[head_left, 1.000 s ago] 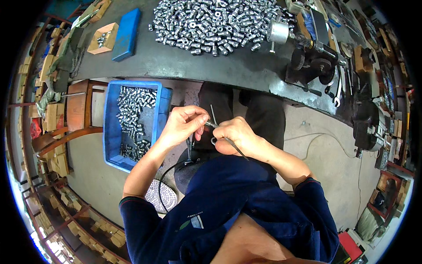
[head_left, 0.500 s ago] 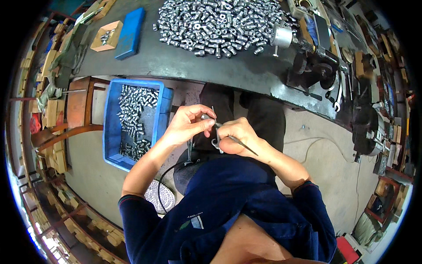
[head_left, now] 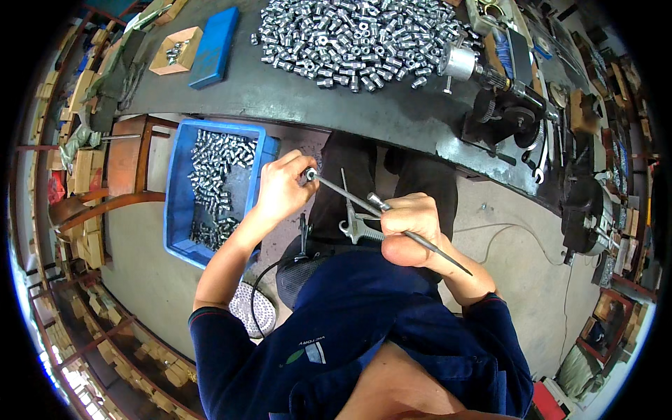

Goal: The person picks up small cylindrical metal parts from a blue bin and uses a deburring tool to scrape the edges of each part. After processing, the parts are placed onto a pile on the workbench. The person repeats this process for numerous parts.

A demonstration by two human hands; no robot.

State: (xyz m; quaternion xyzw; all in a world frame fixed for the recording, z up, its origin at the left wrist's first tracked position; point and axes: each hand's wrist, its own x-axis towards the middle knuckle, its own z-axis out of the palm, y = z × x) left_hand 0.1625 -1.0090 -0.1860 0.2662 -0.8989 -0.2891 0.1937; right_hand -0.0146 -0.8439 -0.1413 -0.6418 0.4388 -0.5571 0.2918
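Note:
My left hand [head_left: 285, 183] is closed around a small metal fitting [head_left: 309, 173], with the bore end showing at the fingertips. A long, thin round file [head_left: 346, 194] runs from that fitting to my right hand [head_left: 409, 227], and its pointed dark end sticks out past the wrist. The fingers of my right hand are wrapped round the file. Another small metal fitting [head_left: 378, 201] shows at the right fingers. A grey air blow gun [head_left: 360, 229] with a thin nozzle and a hook is over my lap, beside the right hand; whether that hand also holds it is hidden.
A blue crate [head_left: 171, 203] of metal fittings stands to the left, near a wooden chair [head_left: 127, 157]. On the bench [head_left: 280, 112] are a large pile of fittings [head_left: 350, 42], a blue box [head_left: 213, 49], a small wooden tray [head_left: 162, 68] and a geared machine [head_left: 511, 112]. A black hose [head_left: 253, 297] curves by my leg.
My hands have drawn apart, the left moving up and left, the right moving to the right. More of the file and the blow gun now shows between them.

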